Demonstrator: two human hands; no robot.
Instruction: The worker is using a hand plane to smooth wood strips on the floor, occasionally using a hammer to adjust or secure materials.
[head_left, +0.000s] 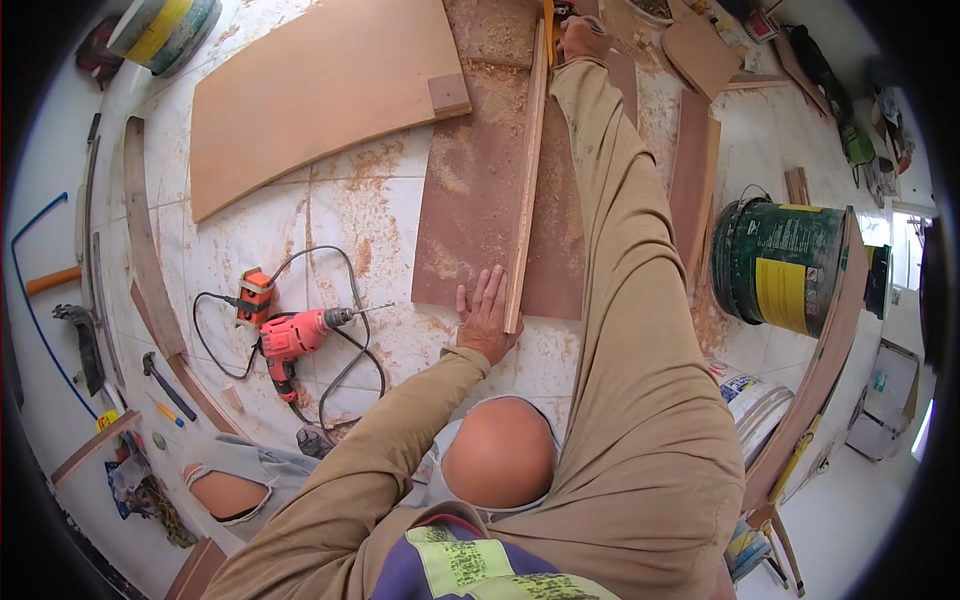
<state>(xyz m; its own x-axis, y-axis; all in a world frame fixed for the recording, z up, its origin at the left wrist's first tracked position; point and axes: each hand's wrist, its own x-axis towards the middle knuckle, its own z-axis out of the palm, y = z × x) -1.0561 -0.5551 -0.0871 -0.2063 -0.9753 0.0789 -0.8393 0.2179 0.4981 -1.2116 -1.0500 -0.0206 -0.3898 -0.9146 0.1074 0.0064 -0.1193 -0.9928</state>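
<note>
khaki sleeves come up from the lower edge, over a bare knee showing through torn grey trousers. the left hand (487,318) lies flat with fingers spread wide, palm down on the near edge of a reddish-brown plywood sheet (470,200) that rests on the tiled floor (250,240). its fingertips touch the near end of a long thin wooden strip (527,180), which lies on the sheet and runs away from the person, almost straight up the picture. pale sawdust is scattered over the sheet and the tiles around it.

left of that hand, apart from the sheet, an orange-red power drill (295,335) lies on its side on the floor, bit pointing right, with its black cord (340,375) looped about it and a small orange tool (255,295) just beside it. a hammer (165,385) lies further left, near a curved wooden rail.

the right arm stretches far along the strip. the right hand (583,38) is at the strip's far end, curled closed around something small and orange; what it grips is too small to tell.

beyond the drill a large curved light-brown board (320,90) lies flat, a small square block on its corner. to the right stands a dark green bucket (780,265) with a yellow label.
</note>
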